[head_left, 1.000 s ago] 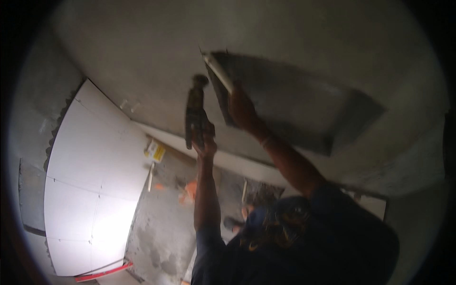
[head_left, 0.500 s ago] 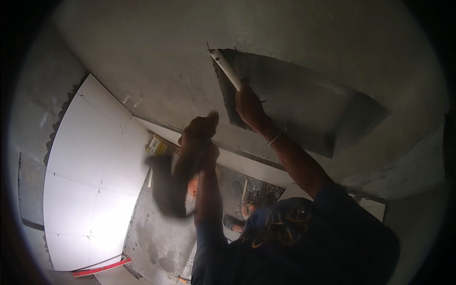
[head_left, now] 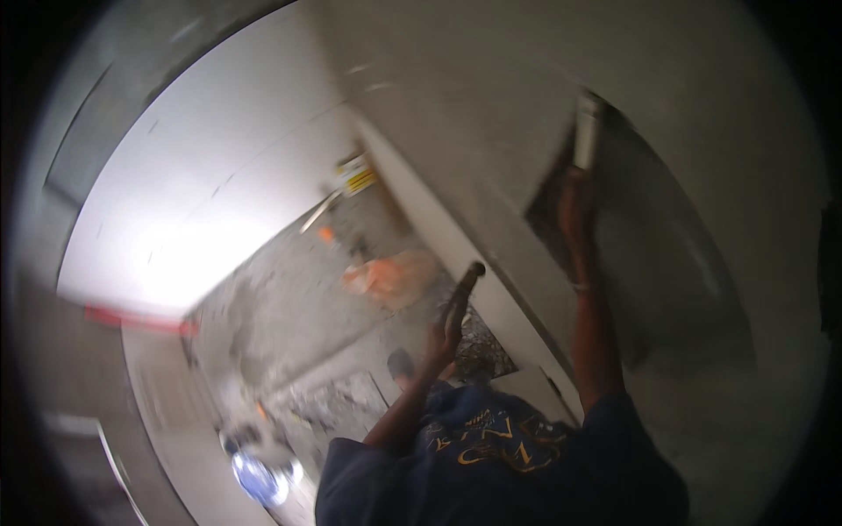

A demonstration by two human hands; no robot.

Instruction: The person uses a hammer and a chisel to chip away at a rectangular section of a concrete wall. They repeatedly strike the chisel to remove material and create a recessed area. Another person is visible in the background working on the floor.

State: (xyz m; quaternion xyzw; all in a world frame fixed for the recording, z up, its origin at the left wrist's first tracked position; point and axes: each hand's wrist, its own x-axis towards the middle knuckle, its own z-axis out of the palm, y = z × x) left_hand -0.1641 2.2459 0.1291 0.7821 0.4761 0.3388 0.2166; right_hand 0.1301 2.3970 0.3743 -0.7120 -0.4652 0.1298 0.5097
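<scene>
My right hand (head_left: 574, 210) is wrapped round a narrow pale bar (head_left: 588, 131). The bar's far end lies at the upper corner of a dark, sharp-edged patch (head_left: 675, 263) on the grey wall. Lower and to the left, my left hand (head_left: 443, 337) is closed round a dark, stick-like handle (head_left: 465, 289) with a rounded end pointing up and right. Motion blur hides the rest of that tool, so its kind is unclear. The left hand is apart from the wall patch and from the pale bar.
Large white panels (head_left: 202, 167) cover the wall at left, with a red bar (head_left: 140, 320) along their lower edge. A pale ledge (head_left: 430, 202) runs along the grey wall's foot. On the floor lie an orange bag (head_left: 390, 276), a yellow-and-white package (head_left: 355, 175) and a bright lamp (head_left: 263, 478).
The view has swung, so the wall patch sits farther right. My left hand has dropped away from the wall with its dark tool. My right hand still holds the pale bar at the corner.
</scene>
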